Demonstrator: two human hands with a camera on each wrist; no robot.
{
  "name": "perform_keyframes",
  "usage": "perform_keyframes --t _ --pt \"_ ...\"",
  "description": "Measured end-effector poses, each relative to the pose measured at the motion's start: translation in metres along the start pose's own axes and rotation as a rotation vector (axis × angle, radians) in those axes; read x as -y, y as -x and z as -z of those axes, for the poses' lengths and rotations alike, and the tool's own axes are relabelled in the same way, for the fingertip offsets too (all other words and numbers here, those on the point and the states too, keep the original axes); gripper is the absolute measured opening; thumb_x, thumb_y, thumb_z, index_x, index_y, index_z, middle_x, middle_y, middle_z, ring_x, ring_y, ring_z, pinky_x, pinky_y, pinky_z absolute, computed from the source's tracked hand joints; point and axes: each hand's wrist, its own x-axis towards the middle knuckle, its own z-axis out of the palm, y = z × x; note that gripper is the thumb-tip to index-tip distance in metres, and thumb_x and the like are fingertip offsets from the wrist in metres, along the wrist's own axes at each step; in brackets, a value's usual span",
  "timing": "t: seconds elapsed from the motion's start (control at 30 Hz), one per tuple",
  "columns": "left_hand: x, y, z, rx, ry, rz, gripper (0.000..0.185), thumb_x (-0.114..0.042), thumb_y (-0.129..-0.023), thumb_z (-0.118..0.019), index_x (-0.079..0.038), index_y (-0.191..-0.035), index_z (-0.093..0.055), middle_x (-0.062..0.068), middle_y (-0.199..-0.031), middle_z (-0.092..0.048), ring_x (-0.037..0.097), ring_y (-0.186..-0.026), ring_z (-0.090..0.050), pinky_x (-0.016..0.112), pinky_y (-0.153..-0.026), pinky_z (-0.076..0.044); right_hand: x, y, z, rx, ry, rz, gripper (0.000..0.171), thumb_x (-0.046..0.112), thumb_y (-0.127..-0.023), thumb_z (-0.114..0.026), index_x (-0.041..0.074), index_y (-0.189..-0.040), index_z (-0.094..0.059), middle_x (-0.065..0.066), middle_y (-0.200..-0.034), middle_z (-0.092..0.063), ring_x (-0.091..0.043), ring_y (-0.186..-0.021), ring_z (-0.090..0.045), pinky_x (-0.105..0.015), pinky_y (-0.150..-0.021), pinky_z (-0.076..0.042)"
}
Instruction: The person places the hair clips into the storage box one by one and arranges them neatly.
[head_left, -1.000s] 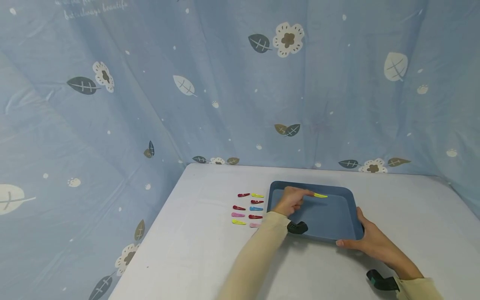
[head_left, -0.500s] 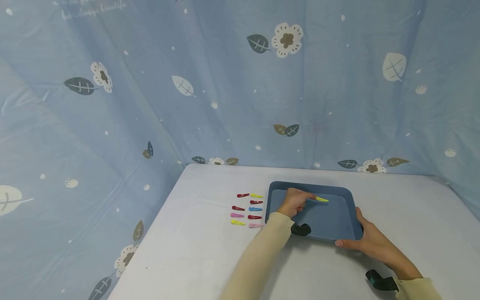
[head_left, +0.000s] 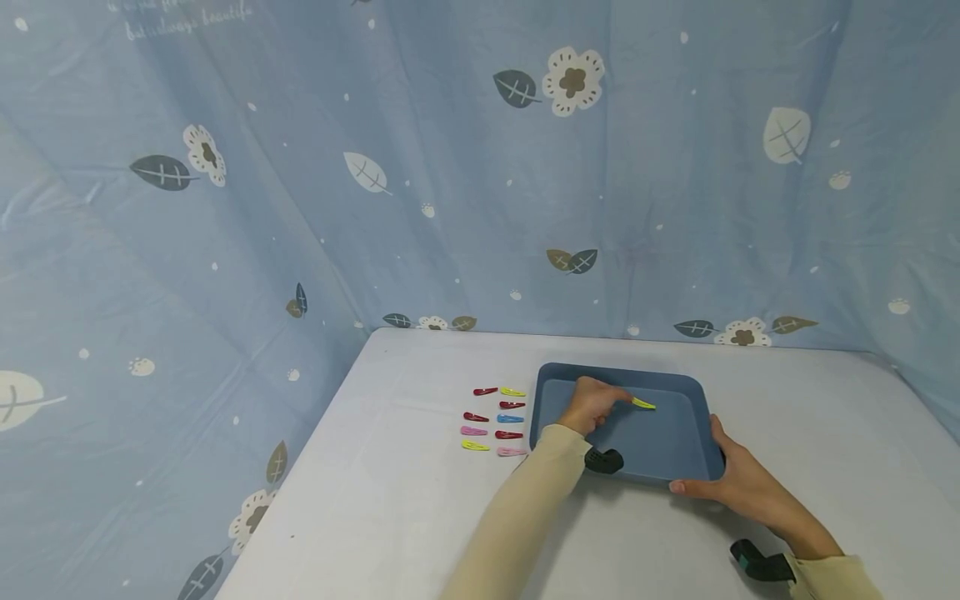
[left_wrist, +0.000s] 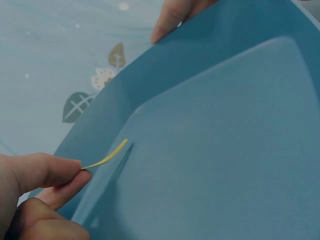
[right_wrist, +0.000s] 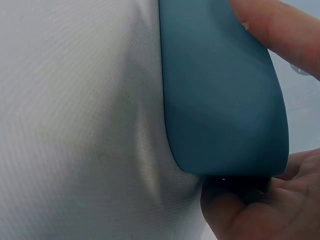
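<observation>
Right hand (head_left: 738, 483) first: it grips the near right corner of the blue tray (head_left: 697, 454), thumb on the rim and fingers curled under. Farther out, my left hand (head_left: 592, 406) pinches 1 yellow hair clip (head_left: 642, 403) by its near end between thumb and forefinger, just above the tray floor. Its long axis points away from my fingertips toward the tray's far right wall. Beyond, to the left on the white table (head_left: 390, 500), 8 more clips (head_left: 495, 419) lie in 2 columns.

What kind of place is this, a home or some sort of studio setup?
Probably a staged recording booth: blue leaf-print cloth walls off a white table holding only hair clips in neat rows and a blue tray.
</observation>
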Motion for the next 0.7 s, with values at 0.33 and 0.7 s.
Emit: perform_keyframes --t 0.33,0.7 --pt "0.0 0.0 -0.0024 -0.019 -0.096 -0.034 0.034 -0.017 -0.058 -0.072 -0.01 -0.039 -0.045 -0.004 -0.033 -0.023 0.012 -0.028 -0.013 0.028 -0.027 -0.015 0.0001 0.0008 0.0002 -0.007 0.0 0.008 0.116 0.047 -0.063 -0.065 0.001 -0.128 0.019 -0.034 -0.13 -0.005 -0.05 -0.111 -0.021 -0.054 -0.077 -0.031" --pt "-0.0016 -0.0007 -0.0038 -0.032 -0.18 -0.043 0.053 -0.021 -0.06 -0.072 -0.018 -0.036 -0.025 -0.004 -0.032 -0.019 0.013 -0.028 -0.009 0.029 -0.027 -0.014 -0.001 0.0005 0.0004 -0.004 -0.024 0.021 0.114 0.045 -0.064 -0.066 0.002 -0.128 0.019 -0.032 -0.132 -0.002 -0.049 -0.114 -0.018 -0.055 -0.08 -0.029"
